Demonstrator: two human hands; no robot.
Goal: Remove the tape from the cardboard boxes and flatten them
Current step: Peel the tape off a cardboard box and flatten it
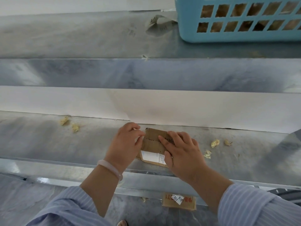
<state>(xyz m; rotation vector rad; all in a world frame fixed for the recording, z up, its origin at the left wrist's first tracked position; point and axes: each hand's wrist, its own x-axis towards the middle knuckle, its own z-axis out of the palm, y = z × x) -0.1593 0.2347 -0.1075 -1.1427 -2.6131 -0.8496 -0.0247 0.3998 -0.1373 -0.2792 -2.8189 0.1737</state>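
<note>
One box [151, 146], left hand [125, 142] pinching, right hand [182, 150] pressing.

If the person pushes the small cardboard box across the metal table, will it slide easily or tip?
It probably slides: the cardboard box lies flat on the smooth, shiny metal table. Tipping seems unlikely, since it is low and wide. It looks light but fairly stiff under the pressing right hand.

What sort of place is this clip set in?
Likely a parcel sorting or recycling workstation: a sheet-metal bench, crumpled tape scraps strewn on it, a labelled cardboard box, and a blue plastic basket.
</note>
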